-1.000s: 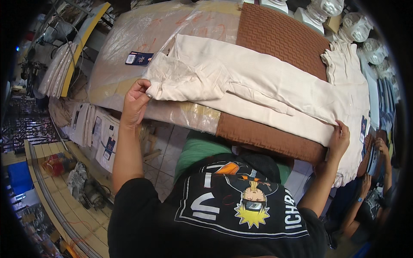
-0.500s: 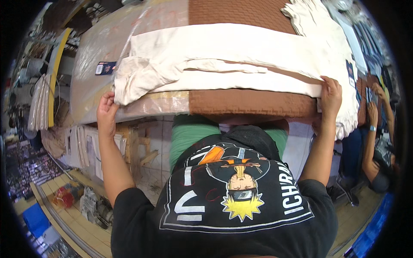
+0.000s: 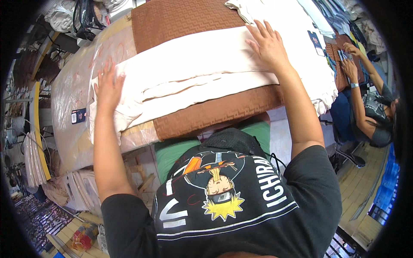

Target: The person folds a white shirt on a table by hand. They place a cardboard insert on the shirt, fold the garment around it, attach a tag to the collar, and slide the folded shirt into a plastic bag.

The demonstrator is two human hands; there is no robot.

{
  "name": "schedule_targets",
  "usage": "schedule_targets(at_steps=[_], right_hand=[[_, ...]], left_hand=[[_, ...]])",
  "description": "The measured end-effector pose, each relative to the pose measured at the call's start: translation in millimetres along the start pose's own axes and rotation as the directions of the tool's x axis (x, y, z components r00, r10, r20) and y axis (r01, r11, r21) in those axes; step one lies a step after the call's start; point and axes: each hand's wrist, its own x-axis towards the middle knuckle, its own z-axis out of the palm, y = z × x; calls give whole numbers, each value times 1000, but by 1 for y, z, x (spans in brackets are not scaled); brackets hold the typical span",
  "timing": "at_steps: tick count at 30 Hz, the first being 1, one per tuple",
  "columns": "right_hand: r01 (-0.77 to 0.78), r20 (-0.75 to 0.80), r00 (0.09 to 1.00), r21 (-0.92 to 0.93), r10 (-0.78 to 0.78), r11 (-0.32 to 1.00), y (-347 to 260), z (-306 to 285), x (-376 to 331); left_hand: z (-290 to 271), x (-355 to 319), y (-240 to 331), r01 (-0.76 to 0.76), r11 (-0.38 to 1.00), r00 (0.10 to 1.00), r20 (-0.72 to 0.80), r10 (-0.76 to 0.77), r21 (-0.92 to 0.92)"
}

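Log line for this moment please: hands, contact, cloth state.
left hand: flat on cream garment, open | right hand: flat on garment, open | garment: folded lengthwise across brown pad

A brown mat (image 3: 185, 17) lies on the table (image 3: 69, 99), which is covered with plastic sheet. A co-worker (image 3: 374, 116) sits at right. White sheets (image 3: 32, 157) stand left.

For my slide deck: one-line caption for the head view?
Both hands, left hand and right hand, press flat on a folded cream garment over a brown mat.
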Motion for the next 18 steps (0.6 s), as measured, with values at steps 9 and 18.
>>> schedule_targets(at_steps=[9, 18], right_hand=[[-168, 66, 984, 31, 166, 985, 20, 38, -17], [60, -181, 983, 269, -10, 961, -36, -26, 4]], left_hand=[[37, -12, -27, 199, 977, 977, 61, -203, 73], [-103, -118, -80, 272, 685, 842, -178, -510, -676]])
